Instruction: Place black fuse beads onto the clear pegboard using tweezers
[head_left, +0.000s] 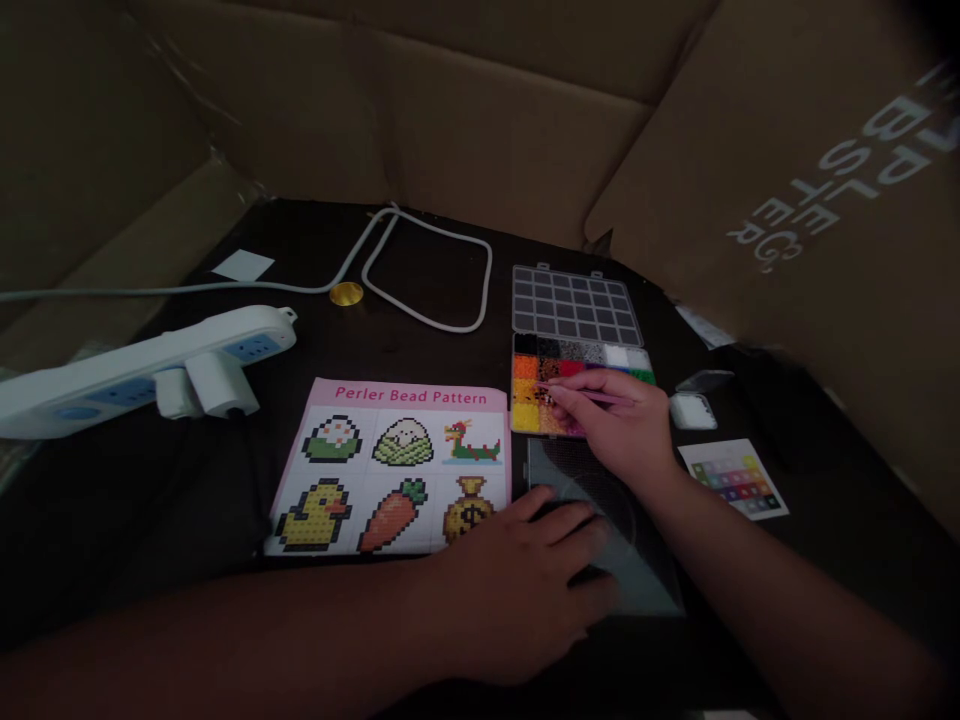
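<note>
My right hand (619, 420) is closed in a pinch on slim pink tweezers (611, 397), their tip down among the yellow and brown beads. Below it is a bead box (525, 415) with compartments of several colours, its clear gridded lid (577, 305) folded back flat. My left hand (532, 570) lies palm down with fingers spread on a clear pegboard (652, 585). Under its wrist side is the corner of a pattern sheet (401, 400) headed "Perler Bead Pattern", with a duck, a carrot, a dragon and other pictures. The tweezers' tip is too small to show a bead.
A small open case (694, 412) of white material and a colour chart card (735, 480) lie at the right. At the left stand a power strip (135, 370) with plugs, a looped white cable (487, 270) and a gold disc (346, 294). Cardboard walls (487, 120) surround the table.
</note>
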